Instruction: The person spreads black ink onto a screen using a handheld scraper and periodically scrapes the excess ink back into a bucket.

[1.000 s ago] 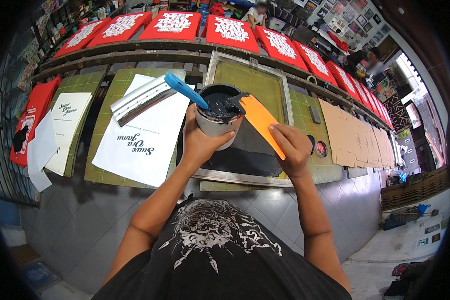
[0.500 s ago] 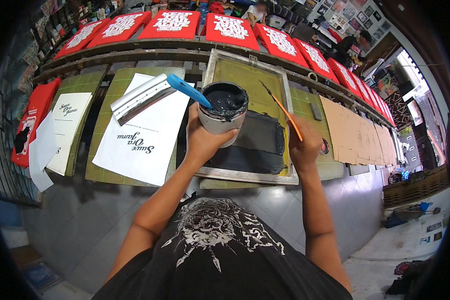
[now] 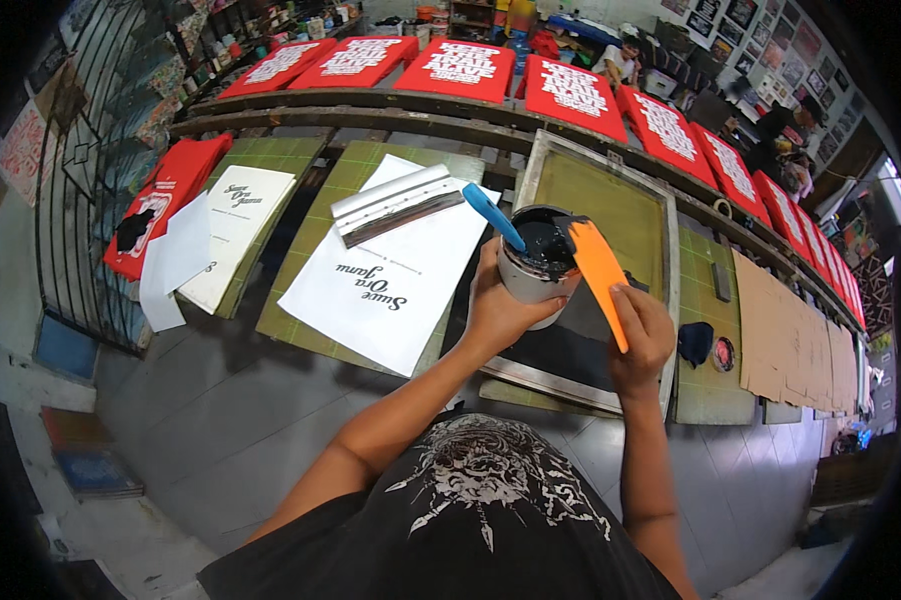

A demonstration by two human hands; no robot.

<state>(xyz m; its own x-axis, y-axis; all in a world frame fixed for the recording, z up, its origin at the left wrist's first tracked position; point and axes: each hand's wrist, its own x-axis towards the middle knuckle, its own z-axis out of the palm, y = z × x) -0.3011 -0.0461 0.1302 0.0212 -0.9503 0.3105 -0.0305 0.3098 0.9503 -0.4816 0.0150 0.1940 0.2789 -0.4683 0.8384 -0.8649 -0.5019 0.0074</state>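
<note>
While our left hand [image 3: 505,310] was wrapped around the gray tub [image 3: 530,285], our right hand [image 3: 642,338] was closed on an orange scraper [image 3: 600,275], its inky tip by the tub's rim. We couldn't tell if they touched. We had the tub up over the screen-printing frame [image 3: 670,260], with black ink [image 3: 542,240] and a blue-handled tool [image 3: 490,213] in it. It looked partway done to us: a black coat [image 3: 560,365] lay on the near mesh, but the far mesh [image 3: 600,190] was yellow. Some ink was left, and the metal squeegee [image 3: 395,205] lay on white paper [image 3: 375,300].
</note>
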